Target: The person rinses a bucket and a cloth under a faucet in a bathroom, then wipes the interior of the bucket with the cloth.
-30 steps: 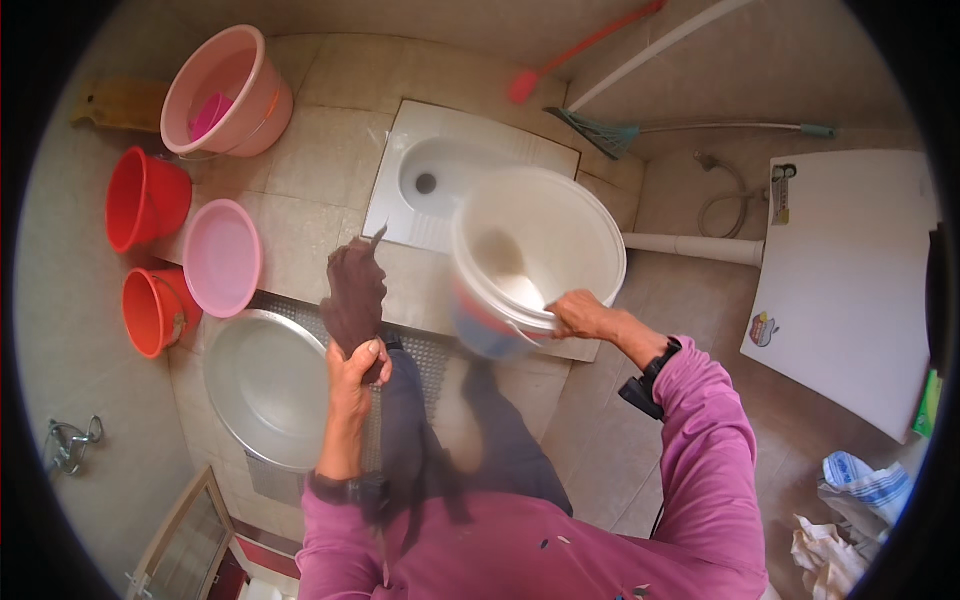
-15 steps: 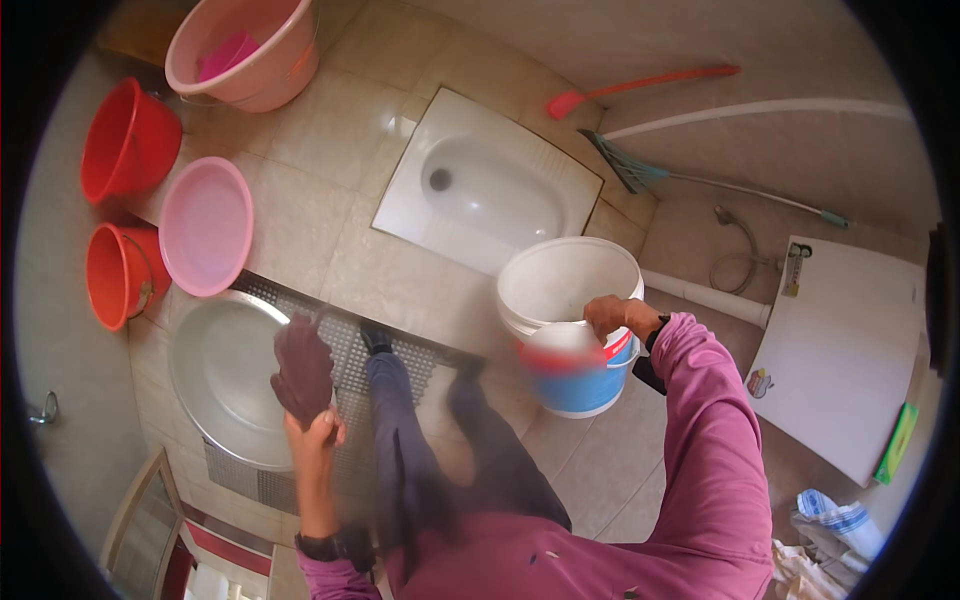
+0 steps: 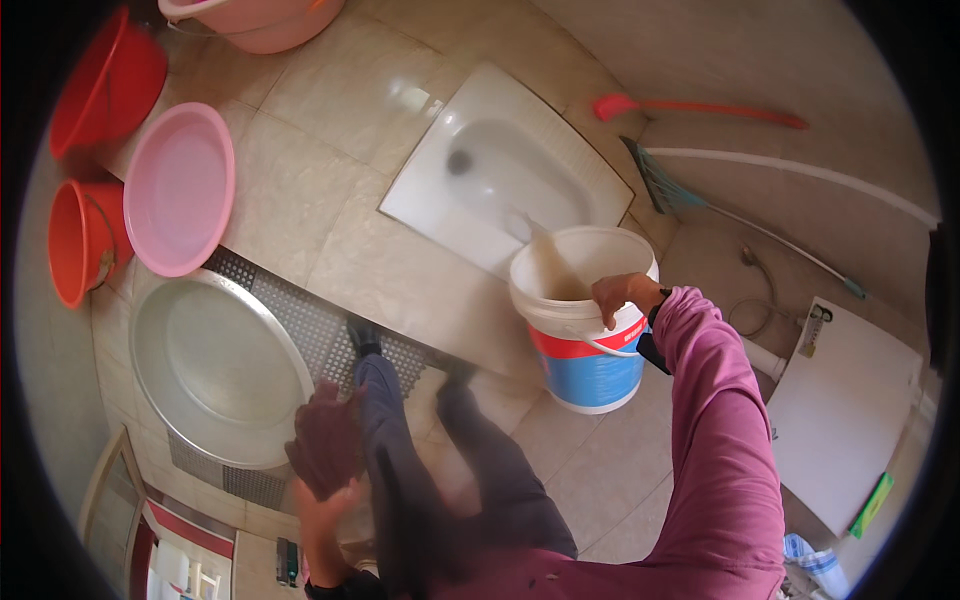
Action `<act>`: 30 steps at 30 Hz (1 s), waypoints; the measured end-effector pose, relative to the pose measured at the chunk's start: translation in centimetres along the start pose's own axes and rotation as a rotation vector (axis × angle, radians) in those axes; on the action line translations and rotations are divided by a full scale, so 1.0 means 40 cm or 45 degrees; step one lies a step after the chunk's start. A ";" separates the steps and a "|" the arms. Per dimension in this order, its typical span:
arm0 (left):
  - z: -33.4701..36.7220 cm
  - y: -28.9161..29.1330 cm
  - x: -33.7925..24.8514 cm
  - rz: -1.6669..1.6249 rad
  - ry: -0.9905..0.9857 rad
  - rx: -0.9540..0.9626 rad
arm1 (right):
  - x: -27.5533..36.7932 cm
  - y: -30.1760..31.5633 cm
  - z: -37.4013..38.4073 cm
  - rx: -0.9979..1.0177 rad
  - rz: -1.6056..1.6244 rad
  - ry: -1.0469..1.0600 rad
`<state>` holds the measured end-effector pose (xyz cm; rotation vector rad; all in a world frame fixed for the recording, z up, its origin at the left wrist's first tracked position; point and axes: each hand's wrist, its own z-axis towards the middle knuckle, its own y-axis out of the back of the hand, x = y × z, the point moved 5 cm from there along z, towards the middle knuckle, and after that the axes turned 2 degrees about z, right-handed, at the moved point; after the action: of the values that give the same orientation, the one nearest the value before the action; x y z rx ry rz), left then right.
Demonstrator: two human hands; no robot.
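Observation:
My right hand [image 3: 626, 296] is closed over the near rim of a white bucket [image 3: 583, 365] with a red and blue band. Its wire handle hangs down the near side. Brownish water [image 3: 552, 262] streaks from inside the bucket across its far rim, toward the white squat toilet [image 3: 600, 196]. My left hand [image 3: 325, 510] is closed round a bunched dark maroon cloth [image 3: 326, 440], blurred by motion. The cloth is held beside the right edge of a wide metal basin [image 3: 215, 370], which stands on the left. My left fingers are partly hidden by the cloth.
A pink basin [image 3: 180, 190], red bucket [image 3: 105, 90], orange bucket [image 3: 85, 240] and pale pink tub [image 3: 260, 25] stand at the left. A broom [image 3: 665, 185] and red-handled brush [image 3: 700, 108] lean on the right wall. A white panel [image 3: 850, 410] stands at right; perforated mats [image 3: 300, 310] lie underfoot.
Brownish water now shows at the bucket's far rim, where none showed before. The maroon cloth has moved down and right, away from above the metal basin. The view has shifted.

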<state>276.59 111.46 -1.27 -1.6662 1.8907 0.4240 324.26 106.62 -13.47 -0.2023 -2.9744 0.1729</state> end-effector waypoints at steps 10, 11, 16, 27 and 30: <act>0.040 0.050 0.088 0.665 -0.062 0.289 | 0.038 0.101 0.028 0.259 -0.045 -0.068; 0.040 0.051 0.101 0.772 -0.135 0.351 | 0.042 0.114 0.033 0.269 -0.054 -0.076; 0.060 0.048 0.107 0.248 -0.043 0.260 | 0.039 0.163 0.058 0.383 -0.162 -0.314; 0.078 0.091 0.131 -0.227 -0.018 0.004 | 0.113 0.263 0.092 0.601 -0.221 -0.460; 0.124 0.066 0.070 0.074 0.134 0.233 | 0.121 0.277 0.108 0.637 -0.213 -0.512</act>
<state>274.93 112.59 -7.21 -1.5430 1.9933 0.1825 320.20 117.77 -18.37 0.1616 -3.1793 1.0268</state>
